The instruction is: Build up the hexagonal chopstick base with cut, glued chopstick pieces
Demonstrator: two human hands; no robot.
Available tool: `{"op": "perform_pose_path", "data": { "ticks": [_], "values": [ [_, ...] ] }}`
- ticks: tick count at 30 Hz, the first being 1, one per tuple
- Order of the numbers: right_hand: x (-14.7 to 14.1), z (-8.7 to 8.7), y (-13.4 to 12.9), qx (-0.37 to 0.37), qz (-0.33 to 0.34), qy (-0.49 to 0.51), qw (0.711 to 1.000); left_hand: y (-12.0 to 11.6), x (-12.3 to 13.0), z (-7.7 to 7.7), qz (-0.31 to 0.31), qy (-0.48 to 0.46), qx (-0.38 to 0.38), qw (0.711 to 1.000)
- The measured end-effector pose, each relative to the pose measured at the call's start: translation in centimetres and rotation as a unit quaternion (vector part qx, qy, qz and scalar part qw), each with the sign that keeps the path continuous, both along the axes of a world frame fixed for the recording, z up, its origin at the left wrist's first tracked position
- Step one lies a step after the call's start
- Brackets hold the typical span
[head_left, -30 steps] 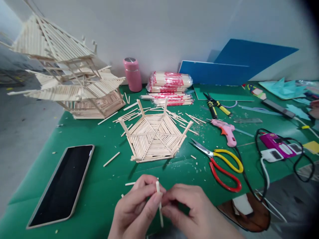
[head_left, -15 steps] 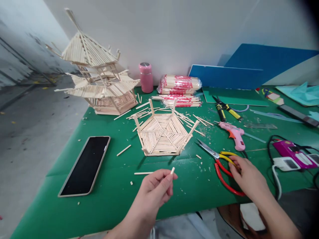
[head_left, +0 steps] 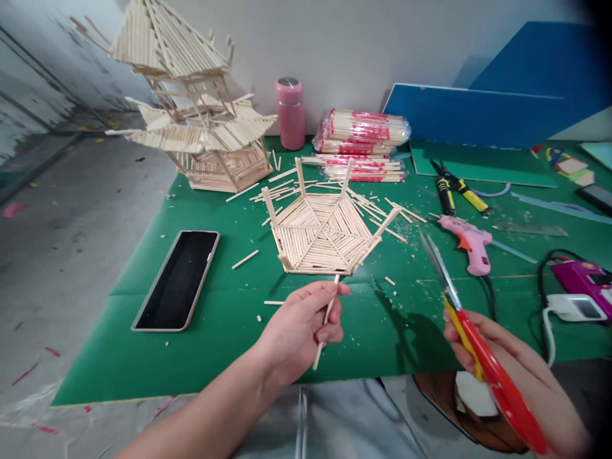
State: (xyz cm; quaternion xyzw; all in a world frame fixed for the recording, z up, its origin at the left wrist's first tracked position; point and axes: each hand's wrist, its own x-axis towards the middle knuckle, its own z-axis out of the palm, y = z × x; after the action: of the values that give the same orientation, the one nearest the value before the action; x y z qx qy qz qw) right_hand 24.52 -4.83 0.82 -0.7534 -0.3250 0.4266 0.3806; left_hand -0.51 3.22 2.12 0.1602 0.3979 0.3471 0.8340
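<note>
My left hand (head_left: pixel 303 325) is closed on a thin wooden stick (head_left: pixel 327 315), which sticks out above and below the fingers. In my right hand (head_left: pixel 507 363) is a pair of scissors (head_left: pixel 444 274) with red and yellow handles, raised off the table, blades pointing up and away. Beyond my left hand lies a six-sided stick base (head_left: pixel 315 233) with short upright posts at its corners. Loose wooden sticks (head_left: pixel 366 204) are scattered behind it. A pink glue gun (head_left: pixel 466 239) rests beyond my right hand.
A stick pagoda model (head_left: pixel 201 127) stands at the back left, a phone (head_left: pixel 176 280) in front of it. Further back are a pink flask (head_left: pixel 291 115), packs of chopsticks (head_left: pixel 363 134) and blue boards (head_left: pixel 468 121). Yellow-black pliers (head_left: pixel 456 191) and a purple device (head_left: pixel 581 284) lie right.
My right hand has picked the scissors up off the table and raised them. The stick in my left hand now shows more of its length. The view has shifted slightly.
</note>
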Motion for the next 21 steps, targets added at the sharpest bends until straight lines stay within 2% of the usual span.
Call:
{"op": "perform_pose_path", "data": {
  "ticks": [3, 9, 12, 15, 19, 21],
  "values": [
    [0.0, -0.6, -0.4, -0.058, -0.032, 0.12, 0.991, 0.1, 0.0, 0.0, 0.007, -0.019, -0.013, 1.0],
    [-0.1, -1.9, -1.6, -0.049, 0.003, 0.178, 0.983, 0.0, -0.2, -0.1, 0.033, -0.026, -0.025, 0.999],
    [-2.2, -1.6, -1.4, -0.024, 0.052, 0.185, 0.981, -0.3, 0.2, 0.3, 0.083, -0.01, -0.007, 0.996],
    [-5.2, -1.2, -0.5, -0.009, 0.072, 0.203, 0.977, -0.6, 0.8, 1.1, 0.12, -0.001, 0.029, 0.992],
    [-9.3, -0.8, 0.2, 0.062, 0.053, 0.236, 0.968, -0.8, 1.3, 1.9, 0.139, 0.029, 0.077, 0.987],
    [-10.7, -0.8, 0.1, 0.083, 0.02, 0.231, 0.969, -1.0, 1.1, 1.8, 0.152, 0.07, 0.108, 0.98]
  ]
}}
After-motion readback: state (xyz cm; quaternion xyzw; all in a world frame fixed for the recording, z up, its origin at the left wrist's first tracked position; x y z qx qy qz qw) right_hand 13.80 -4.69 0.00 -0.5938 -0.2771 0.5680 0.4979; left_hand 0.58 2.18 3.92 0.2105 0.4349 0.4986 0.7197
